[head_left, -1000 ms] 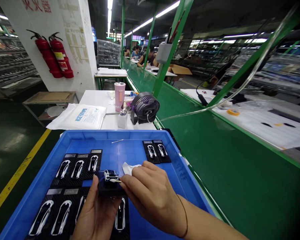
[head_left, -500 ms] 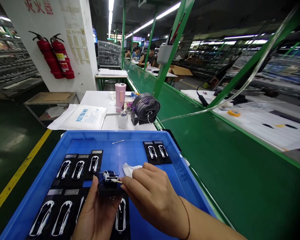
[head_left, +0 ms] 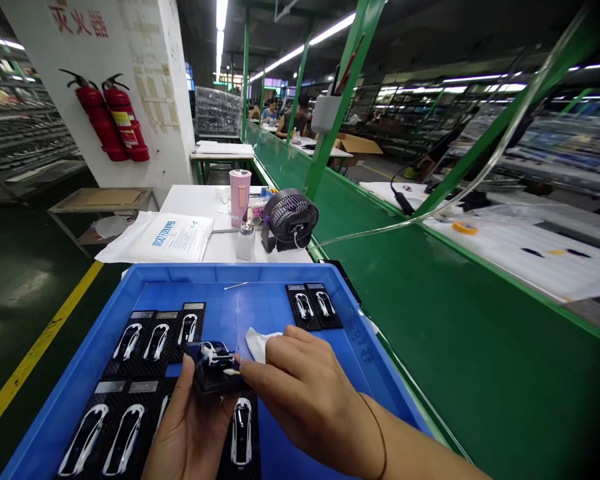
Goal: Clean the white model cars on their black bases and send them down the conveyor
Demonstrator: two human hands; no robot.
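Observation:
My left hand (head_left: 193, 430) holds a black display base (head_left: 215, 380) from below, with a small white-and-black model car (head_left: 215, 353) on top of it. My right hand (head_left: 303, 393) pinches a thin cotton swab (head_left: 233, 371), its tip at the car's lower edge. A white wipe (head_left: 260, 345) lies against the right hand's fingers, partly hidden by them. Several black carbon-patterned cards with white model cars (head_left: 155, 341) lie in the tray beneath my hands. One card (head_left: 241, 433) is partly covered by my left hand.
The blue plastic tray (head_left: 230, 271) holds a loose swab (head_left: 236, 286) and a further pair of cards (head_left: 313, 305). Beyond it stand a wipes packet (head_left: 160, 238), a small bottle (head_left: 245, 241), a pink flask (head_left: 240, 197) and a desk fan (head_left: 290, 219). A green workbench (head_left: 430, 320) runs along the right.
The car and its base have turned in my left hand, and the swab tip has shifted from the car's side to its lower edge. My view has tilted slightly.

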